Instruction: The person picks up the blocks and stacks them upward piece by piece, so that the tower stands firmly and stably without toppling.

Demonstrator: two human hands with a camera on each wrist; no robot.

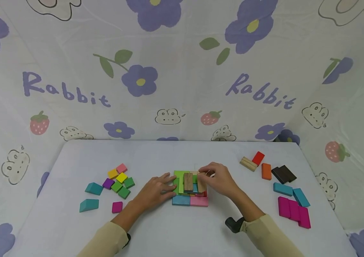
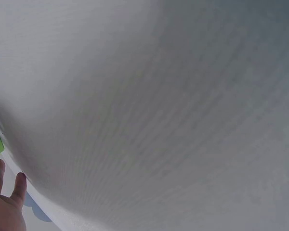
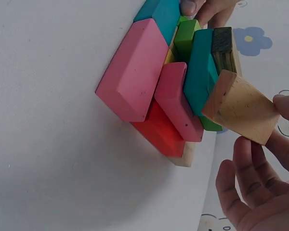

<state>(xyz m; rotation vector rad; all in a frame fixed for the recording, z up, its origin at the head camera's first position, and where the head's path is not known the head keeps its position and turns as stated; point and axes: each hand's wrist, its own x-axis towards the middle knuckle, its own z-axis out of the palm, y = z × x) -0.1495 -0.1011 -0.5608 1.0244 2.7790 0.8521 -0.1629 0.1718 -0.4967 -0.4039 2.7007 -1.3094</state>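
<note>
A layered stack of coloured wooden blocks stands mid-table, with a blue block (image 1: 181, 200) and a pink block (image 1: 199, 201) along its near side. My right hand (image 1: 218, 179) pinches a plain wooden block (image 3: 243, 108) between thumb and fingers, over the stack's right side. The right wrist view shows it tilted beside the top teal block (image 3: 200, 72). Another wooden block (image 1: 188, 182), brown-grained, lies on top. My left hand (image 1: 157, 192) rests its extended fingers against the green blocks (image 1: 176, 182) on the left side. In the left wrist view that hand shows only partly, at the lower left corner.
To the left lie small cubes, including a purple cube (image 1: 108, 184) and a magenta cube (image 1: 117, 207), plus two teal wedge blocks (image 1: 89, 205). On the right are a red block (image 1: 258, 158), an orange block (image 1: 266, 171), dark blocks (image 1: 283, 174), blue blocks (image 1: 282, 189) and magenta blocks (image 1: 294, 211).
</note>
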